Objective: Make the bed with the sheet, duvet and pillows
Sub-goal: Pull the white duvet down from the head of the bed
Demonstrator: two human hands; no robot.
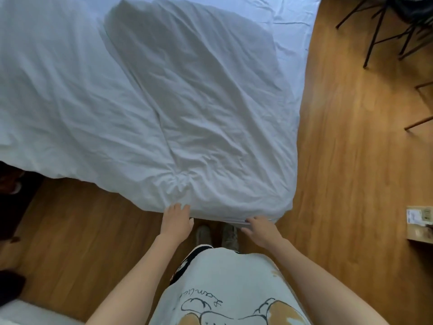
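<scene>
step: squaring corner | rumpled white fabric duvet [178,109] spread over bed, near corner hangs at foot edge | left hand [176,220] pinches hem, puckers fan from it | right hand [259,227] fingers curl under corner edge, likely for even tension

Left hand [177,219] fingers under duvet [164,113] edge

We see the bed [293,73] covered by a white sheet [289,31], bare along its right edge. On it lies a rumpled white duvet [145,109], draped over the bed's near edge and near right corner. The bed stands on a wooden floor [339,148]; a cardboard box [419,222] sits on that floor well right of the corner.
</scene>
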